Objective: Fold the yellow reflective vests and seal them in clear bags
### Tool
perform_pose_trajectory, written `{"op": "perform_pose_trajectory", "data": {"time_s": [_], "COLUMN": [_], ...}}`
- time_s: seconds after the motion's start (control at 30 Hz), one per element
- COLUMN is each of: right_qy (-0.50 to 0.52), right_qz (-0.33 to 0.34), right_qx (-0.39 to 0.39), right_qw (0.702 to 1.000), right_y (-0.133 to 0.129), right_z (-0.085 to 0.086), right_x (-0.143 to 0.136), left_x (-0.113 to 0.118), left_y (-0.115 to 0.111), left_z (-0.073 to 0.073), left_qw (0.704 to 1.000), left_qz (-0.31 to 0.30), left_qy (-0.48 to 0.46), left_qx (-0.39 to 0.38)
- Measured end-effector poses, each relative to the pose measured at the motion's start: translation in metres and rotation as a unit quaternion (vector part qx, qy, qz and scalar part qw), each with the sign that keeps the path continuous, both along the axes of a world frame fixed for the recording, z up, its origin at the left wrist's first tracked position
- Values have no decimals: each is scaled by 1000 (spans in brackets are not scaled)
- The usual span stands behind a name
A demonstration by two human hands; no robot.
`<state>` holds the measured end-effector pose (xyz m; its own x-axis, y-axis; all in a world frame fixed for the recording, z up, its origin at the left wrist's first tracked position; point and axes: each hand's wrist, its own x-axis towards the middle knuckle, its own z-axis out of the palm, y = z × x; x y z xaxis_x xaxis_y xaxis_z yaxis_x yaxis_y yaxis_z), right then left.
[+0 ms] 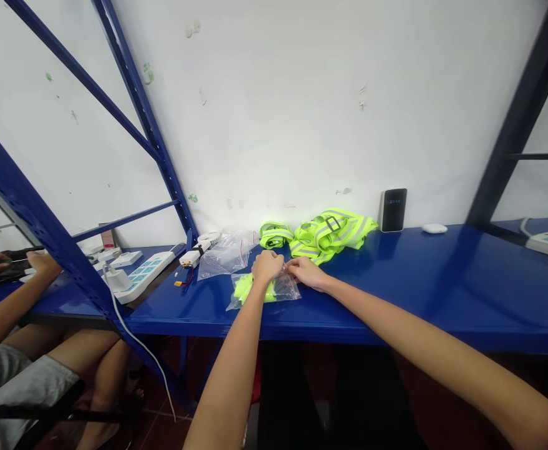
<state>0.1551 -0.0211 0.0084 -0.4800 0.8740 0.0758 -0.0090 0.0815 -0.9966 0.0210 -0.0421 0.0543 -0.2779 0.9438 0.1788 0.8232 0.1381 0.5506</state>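
At the far left of the blue metal shelf (443, 287), another person's hand (44, 262) rests on a dark object, beside a white power strip (145, 275) with a plug and trailing cord. Next along lie a small white fan (203, 242) and an empty clear bag (224, 253), crinkled and glossy.

Near the front edge, the person's left hand (267, 265) is curled with its fingertips pinched on the top edge of a clear plastic bag (288, 287) that holds a folded neon-yellow vest (246, 289). The right hand (306, 272) pinches the same edge just beside it, fingers closed on the film. The bag lies flat on the shelf. It looks light, thin and slippery, and the cloth inside soft and limp; the mouth edge, where both hands meet, seems the surest place to hold.

Behind them sits a heap of more vests (328, 234), yellow with grey reflective bands. Further right stand a stiff black box (393, 210) against the wall and a small white oval (434, 229).
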Motion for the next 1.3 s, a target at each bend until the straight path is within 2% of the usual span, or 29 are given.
{"op": "perform_pose_trajectory", "data": {"time_s": [0.3, 0.63, 0.83, 1.07, 1.2, 1.3], "right_qy": [2, -24, 7, 18, 11, -35], "right_qz": [-10, -25, -9, -10, -11, -25], "right_qx": [19, 59, 27, 20, 6, 16], "right_qw": [1000, 998, 1000, 1000, 1000, 999], "right_y": [0, 7, 4, 1, -2, -3], "right_z": [-1, -11, -9, -4, 1, 5], "right_x": [0, -2, -3, -3, -1, 0], "left_x": [-5, -5, -1, 1, 1, 0], "left_y": [5, 11, 11, 12, 17, 20], "left_z": [-1, -4, -5, -6, -5, -5], "left_qw": [1000, 999, 997, 992, 995, 997], "left_qz": [-22, -41, -40, -84, -62, -31], "left_qy": [-7, 15, 65, 92, 72, 63], "left_qx": [-4, -16, -19, -36, -29, -20]}}
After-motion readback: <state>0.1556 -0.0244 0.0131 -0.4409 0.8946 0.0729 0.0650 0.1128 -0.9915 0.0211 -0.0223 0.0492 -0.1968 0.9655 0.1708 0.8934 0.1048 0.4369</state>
